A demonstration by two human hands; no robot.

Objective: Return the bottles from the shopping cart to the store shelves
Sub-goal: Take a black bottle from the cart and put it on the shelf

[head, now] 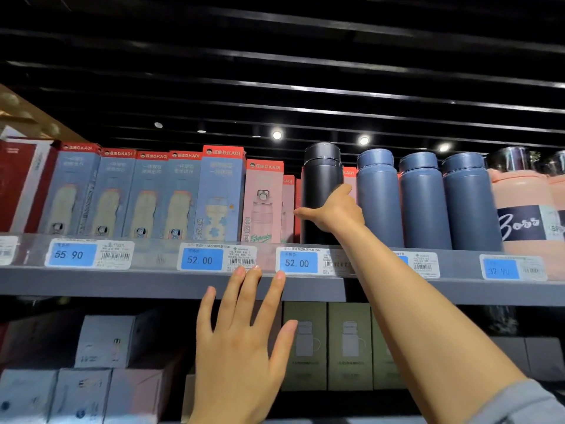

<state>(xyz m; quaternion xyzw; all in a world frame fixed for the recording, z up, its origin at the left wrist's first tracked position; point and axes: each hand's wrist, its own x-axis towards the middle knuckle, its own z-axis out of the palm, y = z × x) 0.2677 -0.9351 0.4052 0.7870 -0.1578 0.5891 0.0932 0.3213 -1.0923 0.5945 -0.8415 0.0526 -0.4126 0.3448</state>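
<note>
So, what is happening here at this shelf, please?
A person is putting a black bottle on the upper shelf. The right hand grips it low on its body, and it stands upright between pink boxes and a row of three blue bottles. The left hand is open, with its fingertips at the shelf's front edge, near the price labels. The bottle is not yet released.

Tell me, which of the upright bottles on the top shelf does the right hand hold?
The black bottle, leftmost of the four dark ones; the right hand grips it. The three blue bottles beside it stand untouched.
</note>
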